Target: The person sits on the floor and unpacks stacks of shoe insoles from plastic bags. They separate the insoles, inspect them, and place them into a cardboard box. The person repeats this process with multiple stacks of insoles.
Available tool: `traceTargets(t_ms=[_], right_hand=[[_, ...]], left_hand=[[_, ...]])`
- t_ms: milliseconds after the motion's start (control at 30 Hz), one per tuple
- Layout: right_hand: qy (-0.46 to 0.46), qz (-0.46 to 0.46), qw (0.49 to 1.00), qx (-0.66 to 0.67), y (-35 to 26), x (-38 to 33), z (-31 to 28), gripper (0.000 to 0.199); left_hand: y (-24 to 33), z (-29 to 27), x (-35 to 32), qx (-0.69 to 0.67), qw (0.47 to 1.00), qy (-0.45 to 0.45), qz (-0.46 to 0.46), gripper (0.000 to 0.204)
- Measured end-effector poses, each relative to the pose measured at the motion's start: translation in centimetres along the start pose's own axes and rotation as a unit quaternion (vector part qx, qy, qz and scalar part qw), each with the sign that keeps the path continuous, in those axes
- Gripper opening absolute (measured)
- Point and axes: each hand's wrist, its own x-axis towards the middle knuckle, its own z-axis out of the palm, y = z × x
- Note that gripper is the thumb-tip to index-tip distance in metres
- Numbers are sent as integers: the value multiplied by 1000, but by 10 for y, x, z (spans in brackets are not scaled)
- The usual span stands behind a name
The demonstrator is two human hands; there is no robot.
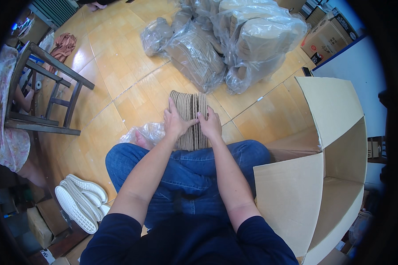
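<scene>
I sit on the yellow tiled floor [132, 90] with crossed legs, in blue denim trousers [174, 170], and I hold in front of me a row of thin, light-brown, sole-shaped pieces [182, 100]. The row is on the floor, just in front of my legs, and its pieces stand on edge, packed closely side by side. My left hand [176, 123] is spread rather wide over the larger left part of it, and its thumb reaches toward the middle. My right hand [211, 123] is narrower and holds the thin right part between thumb and fingers. Between these two parts I see a dark gap.

As I judge it, the work with this row is in the middle: it is out of plastic and straight, but the two parts are not yet pressed into one. Many similar brown pieces lie farther away, wrapped in clear plastic bags [197, 57], so these seem untouched. A crumpled clear plastic sheet [154, 132] lies near my left hand. At my right side a large open cardboard box [292, 194] stands with flaps unfolded; I cannot see its whole inside.
</scene>
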Motion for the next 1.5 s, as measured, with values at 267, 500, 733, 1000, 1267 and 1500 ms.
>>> traceTargets(t_ms=[267, 500, 733, 1000, 1267, 1500], right_hand=[[21, 33, 998, -56, -6, -4, -6, 79], [7, 54, 998, -26, -9, -6, -9, 91], [97, -134, 986, -30, -3, -7, -3, 63], [0, -94, 996, -2, -10, -9, -4, 40], [-27, -80, 994, -70, -13, -14, -10, 57], [-25, -42, 997, -57, -13, -11, -12, 54]], left_hand=[[-2, 0, -1, -3, 1000, 2, 10, 143], [-7, 9, -3, -28, 996, 54, 59, 113], [-12, 17, 1, -73, 992, 65, 84, 81], [-14, 19, 5, -121, 987, 62, 84, 45], [-17, 19, 8, -125, 987, 64, 78, 45], [-18, 19, 8, -117, 987, 68, 83, 48]])
